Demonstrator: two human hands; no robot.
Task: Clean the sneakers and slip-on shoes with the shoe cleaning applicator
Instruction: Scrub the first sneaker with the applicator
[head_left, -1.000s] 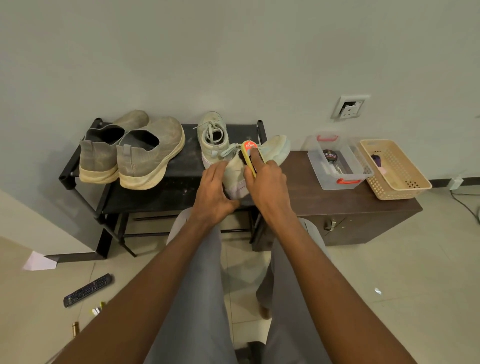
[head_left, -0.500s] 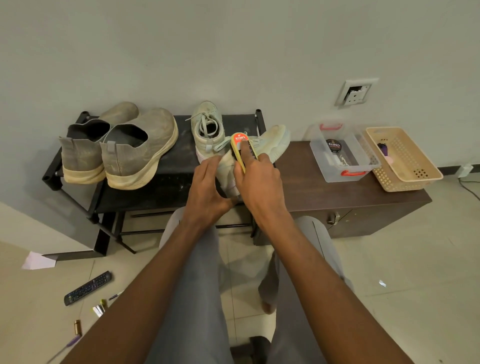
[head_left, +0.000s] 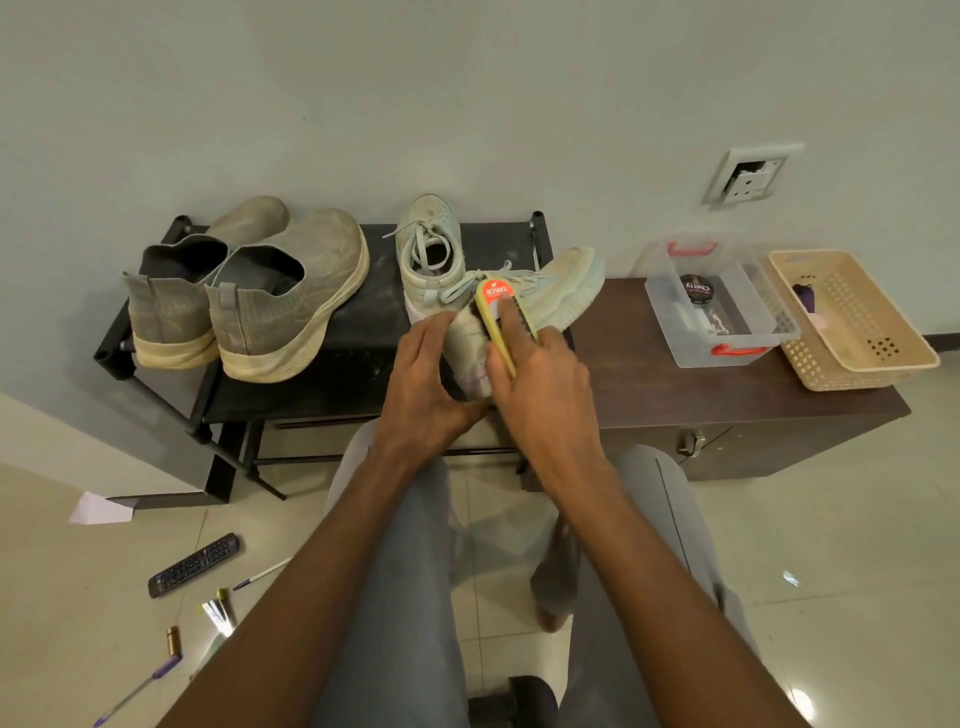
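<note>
The right hand (head_left: 540, 395) is gripping the shoe cleaning applicator (head_left: 500, 322), a yellow-edged pad with an orange end, with one finger lying straight along its back, and is pressing it against the heel part of a mint sneaker (head_left: 540, 291). The left hand (head_left: 423, 387) is curling around the heel of that same sneaker from the left, holding it steady; how far its fingertips are wrapping behind the heel is hard to tell. The held sneaker is lying tilted, its toe pointing up and right over the edge of the brown table (head_left: 675, 384). Just behind it, the second mint sneaker (head_left: 431, 249) is standing upright on the black shoe rack (head_left: 343, 332). Further left on the rack, two grey slip-on shoes (head_left: 291, 296) are sitting side by side, heels facing the camera. On the table to the right, a clear plastic box (head_left: 727, 343) is holding a round tin, and a beige basket (head_left: 852, 322) is touching its right side. On the floor at lower left, a remote control (head_left: 193, 565) and several pens are lying scattered.
</note>
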